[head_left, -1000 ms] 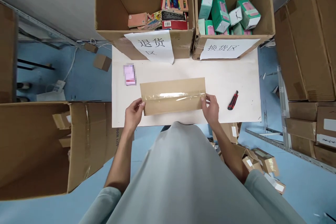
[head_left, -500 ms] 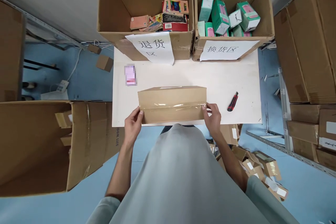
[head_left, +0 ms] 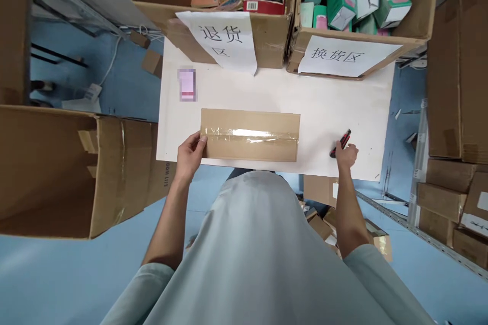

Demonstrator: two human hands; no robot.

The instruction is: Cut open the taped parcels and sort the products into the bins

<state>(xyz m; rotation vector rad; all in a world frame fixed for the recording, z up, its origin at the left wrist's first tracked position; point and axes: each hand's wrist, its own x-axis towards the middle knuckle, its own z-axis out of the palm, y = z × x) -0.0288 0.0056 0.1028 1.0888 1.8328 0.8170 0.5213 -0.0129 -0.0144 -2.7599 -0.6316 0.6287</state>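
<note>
In the head view, a cardboard box [head_left: 249, 150] lies along the near part of the white surface [head_left: 274, 90], its long side facing the person and its near edge just inside the surface's front edge. A strip of clear tape [head_left: 251, 135] runs lengthwise across its top.

The left hand [head_left: 190, 152] grips the box's left end, thumb on top at the corner and fingers by the short edge. The right hand [head_left: 346, 154] is well apart from the box, its fingers touching a red and black utility knife [head_left: 340, 143]; whether they are closed around it I cannot tell. The knife is near the surface's right edge, with bare white between it and the box's right end.

Behind the box, another bare band reaches back to two open cartons, the left carton [head_left: 272, 43] and the right carton [head_left: 299, 45], standing side by side along the far edge. Their paper signs hang down the front, the left sign [head_left: 229, 40] reaching onto that band. A blurred pink item [head_left: 187, 85] sits near the left edge, beyond the left hand. Off that side, a large open box [head_left: 131, 162] stands close to the surface's corner.
</note>
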